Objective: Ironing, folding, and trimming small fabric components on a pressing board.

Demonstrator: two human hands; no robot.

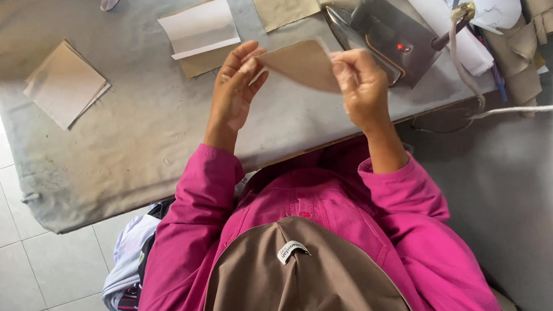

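My left hand [233, 83] and my right hand [360, 83] hold a small tan fabric piece [300, 64] between them, just above the grey padded table [133, 143]. Left fingers pinch its left edge and right fingers pinch its right edge. A thin white layer shows along the piece's top and left edges. Both arms wear pink sleeves.
A dark metal iron [389, 35] with a lit red lamp lies right behind my right hand, its cord [472, 72] trailing off to the right. A stack of tan pieces [65, 84] lies far left. White folded pieces [199, 28], another tan piece [282, 5] and a white roll [445, 24] lie along the back.
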